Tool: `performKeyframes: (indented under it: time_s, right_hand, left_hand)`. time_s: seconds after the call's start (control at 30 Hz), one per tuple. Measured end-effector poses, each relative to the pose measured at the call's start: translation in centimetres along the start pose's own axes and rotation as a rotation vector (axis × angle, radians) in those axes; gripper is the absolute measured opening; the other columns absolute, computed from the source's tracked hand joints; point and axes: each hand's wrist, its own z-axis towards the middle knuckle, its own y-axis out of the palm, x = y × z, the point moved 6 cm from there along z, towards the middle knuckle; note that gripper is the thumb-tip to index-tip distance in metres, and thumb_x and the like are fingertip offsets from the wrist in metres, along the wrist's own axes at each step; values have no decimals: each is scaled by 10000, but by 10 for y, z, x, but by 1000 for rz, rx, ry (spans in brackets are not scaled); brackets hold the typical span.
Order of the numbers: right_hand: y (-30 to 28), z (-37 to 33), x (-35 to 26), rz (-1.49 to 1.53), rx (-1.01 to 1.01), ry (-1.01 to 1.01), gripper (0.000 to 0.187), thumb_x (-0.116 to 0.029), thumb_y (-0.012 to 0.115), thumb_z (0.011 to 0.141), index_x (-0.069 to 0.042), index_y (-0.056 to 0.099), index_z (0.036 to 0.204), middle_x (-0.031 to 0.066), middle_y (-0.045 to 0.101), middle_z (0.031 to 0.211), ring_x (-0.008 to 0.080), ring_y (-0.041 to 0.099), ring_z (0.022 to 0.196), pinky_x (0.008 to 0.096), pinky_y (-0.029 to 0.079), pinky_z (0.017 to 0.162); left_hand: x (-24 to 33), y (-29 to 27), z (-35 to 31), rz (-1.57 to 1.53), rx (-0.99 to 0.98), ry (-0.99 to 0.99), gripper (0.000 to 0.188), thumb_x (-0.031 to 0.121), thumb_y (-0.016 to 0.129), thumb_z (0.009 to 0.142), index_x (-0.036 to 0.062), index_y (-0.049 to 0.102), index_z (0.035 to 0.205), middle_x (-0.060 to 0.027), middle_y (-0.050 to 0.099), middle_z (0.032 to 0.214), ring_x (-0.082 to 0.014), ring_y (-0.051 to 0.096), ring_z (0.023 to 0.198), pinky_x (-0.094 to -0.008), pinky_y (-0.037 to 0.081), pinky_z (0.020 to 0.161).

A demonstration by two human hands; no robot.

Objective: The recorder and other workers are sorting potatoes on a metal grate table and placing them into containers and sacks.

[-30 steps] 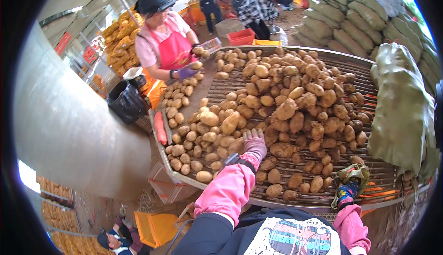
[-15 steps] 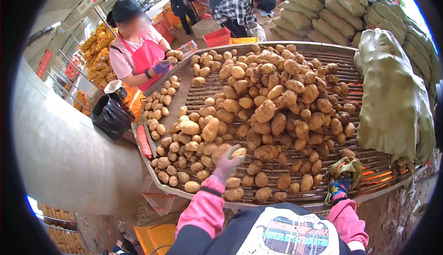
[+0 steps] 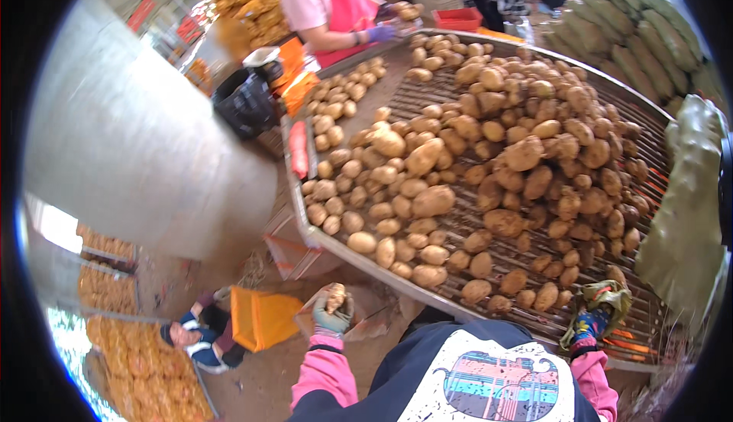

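Observation:
Clear of the table's near-left edge, my left hand (image 3: pixel 331 318) in a grey-green glove is closed around a potato (image 3: pixel 336 295). Just beyond it is an open-looking box or bag (image 3: pixel 374 320), partly hidden, low by the table. At the near right of the slatted sorting table (image 3: pixel 643 323), my right hand (image 3: pixel 592 326), in a dark patterned glove, grips a crumpled green sack (image 3: pixel 608 300). A large heap of soil-covered potatoes (image 3: pixel 527 155) covers the slats, with smaller ones (image 3: pixel 343 101) gathered along the left side.
Across the table stands a person (image 3: pixel 336 9) in a pink apron, holding potatoes. A big green sack (image 3: pixel 687 200) rests on the right edge. Down left, another person (image 3: pixel 200 336) is beside an orange crate (image 3: pixel 263 320). A thick pillar (image 3: pixel 153 124) rises at the left.
My left hand has carried the potato from over the heap to the left, past the table's edge. The view has swung left and down. My right hand stays on the green sack.

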Motion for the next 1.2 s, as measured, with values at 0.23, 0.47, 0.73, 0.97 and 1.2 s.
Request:
performKeyframes:
  time_s: [0.23,0.47,0.73,0.97,1.2]
  right_hand:
    - [14,12,0,-13,9,-56,467,-434,565,866,-22,617,1078,187,604,1066,328,556,996,407,436,849]
    - [15,18,-6,-7,-8,-71,442,-434,546,881,-34,621,1054,171,606,1036,312,559,964,398,440,820]
    - [5,14,-7,25,-41,-43,419,-434,525,899,-48,625,1027,152,609,1001,293,562,928,388,445,786]
    - [-2,7,-6,48,-73,2,404,-434,507,915,-59,628,1004,136,612,971,277,565,896,379,449,756]
    - [-4,3,-15,75,-112,41,393,-434,488,931,-71,631,980,120,614,941,261,568,864,370,453,727]
  left_hand:
    - [1,-148,-57,-87,465,334,393,445,600,866,160,593,1136,-35,638,1083,-234,635,961,-434,585,732]
    - [34,-155,-102,18,685,550,574,452,586,882,144,439,1343,-45,462,1360,-225,546,1082,-400,466,953]
    - [21,28,-29,434,385,586,337,233,652,878,94,591,1178,-41,594,1158,-195,605,978,-344,509,870]
    - [-110,242,45,1902,-320,1077,587,274,681,842,21,490,1335,-187,523,1340,-328,523,1213,-386,402,1047]
    - [-192,295,113,2648,-403,1131,724,422,615,833,143,367,1454,-154,340,1505,-333,251,1415,-513,138,1159]
